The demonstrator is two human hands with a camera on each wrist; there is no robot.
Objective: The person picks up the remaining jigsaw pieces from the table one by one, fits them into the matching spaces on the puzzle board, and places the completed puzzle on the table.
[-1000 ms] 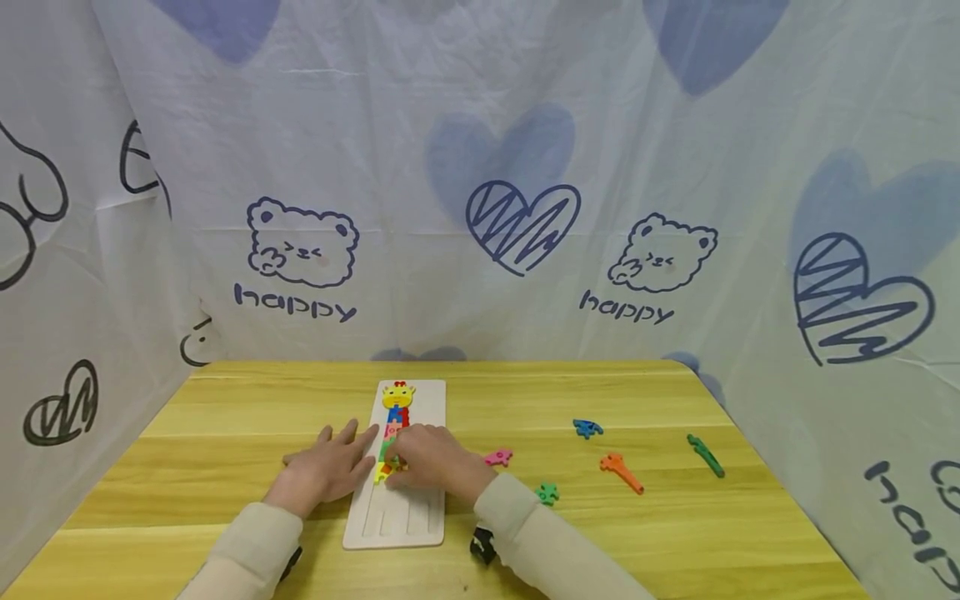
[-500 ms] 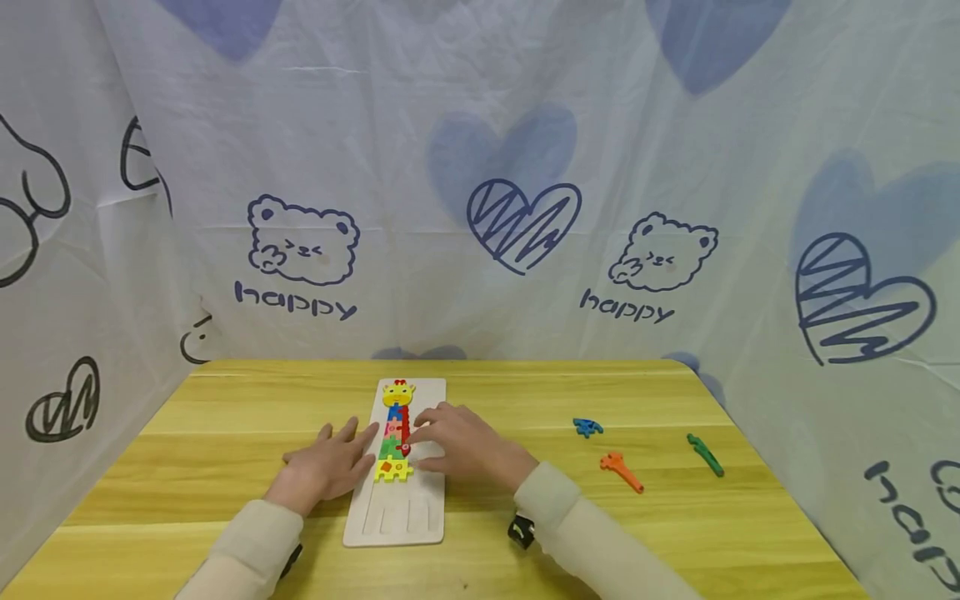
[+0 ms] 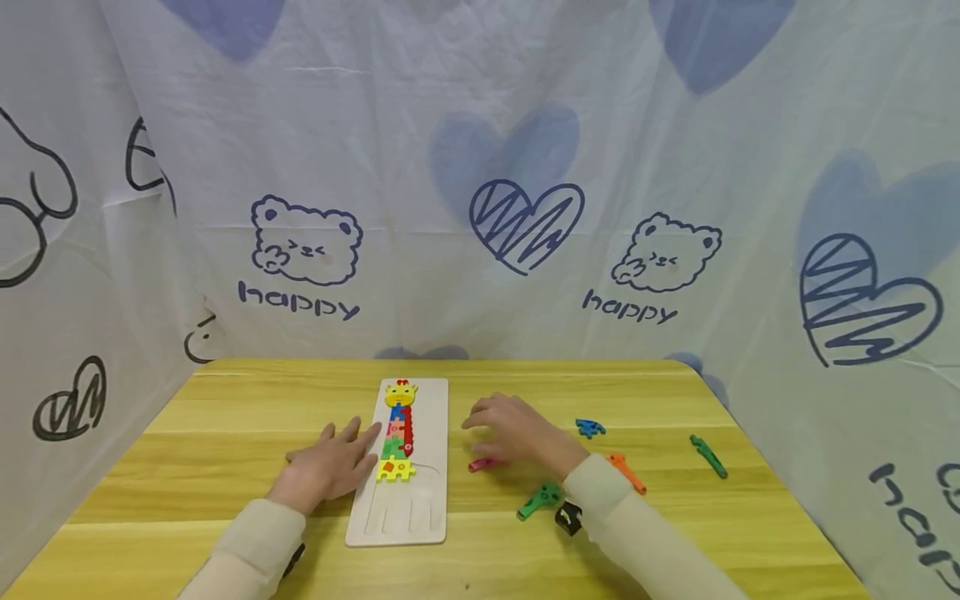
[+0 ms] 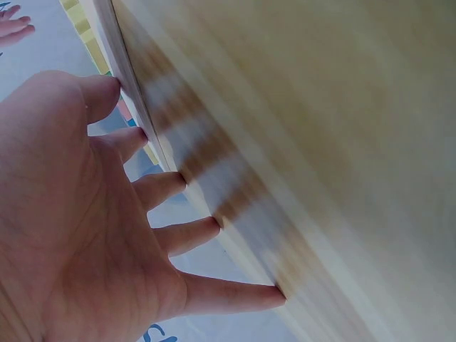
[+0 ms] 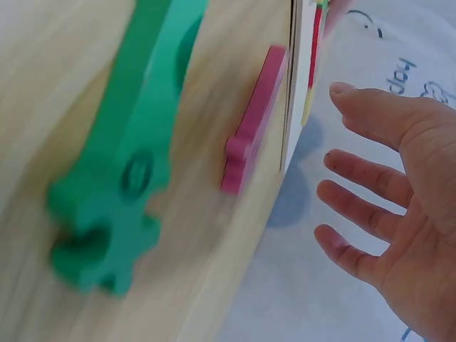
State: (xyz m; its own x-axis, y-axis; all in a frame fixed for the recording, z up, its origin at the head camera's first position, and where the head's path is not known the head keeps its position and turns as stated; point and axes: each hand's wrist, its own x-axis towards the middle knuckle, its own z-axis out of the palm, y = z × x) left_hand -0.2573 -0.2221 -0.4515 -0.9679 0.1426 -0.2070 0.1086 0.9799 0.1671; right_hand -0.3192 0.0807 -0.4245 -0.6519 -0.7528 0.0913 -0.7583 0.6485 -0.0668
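On the pale puzzle board (image 3: 431,417) lies a partly filled giraffe: a yellow head (image 3: 401,393), a neck of blue, pink and green pieces with a red strip (image 3: 408,433) beside it, and a yellow piece (image 3: 396,471) below. My left hand (image 3: 330,462) rests with spread fingers at the board's left edge; the left wrist view shows its fingertips touching down along that edge. Right of the board, my right hand (image 3: 521,429) hovers with loosely bent fingers, holding nothing. Beneath it lies a pink puzzle piece (image 3: 480,464), partly covered. Closer to me is a green leg-shaped piece (image 3: 540,502).
Farther right on the wooden table (image 3: 637,550) lie a blue piece (image 3: 590,427), an orange piece (image 3: 628,473) partly behind the right sleeve, and a dark green piece (image 3: 708,457). A printed cloth (image 3: 420,167) encloses the back and sides.
My right hand has left the puzzle and moved right, over the pink piece, uncovering the red strip and yellow piece. My left hand has stayed at the board's edge.
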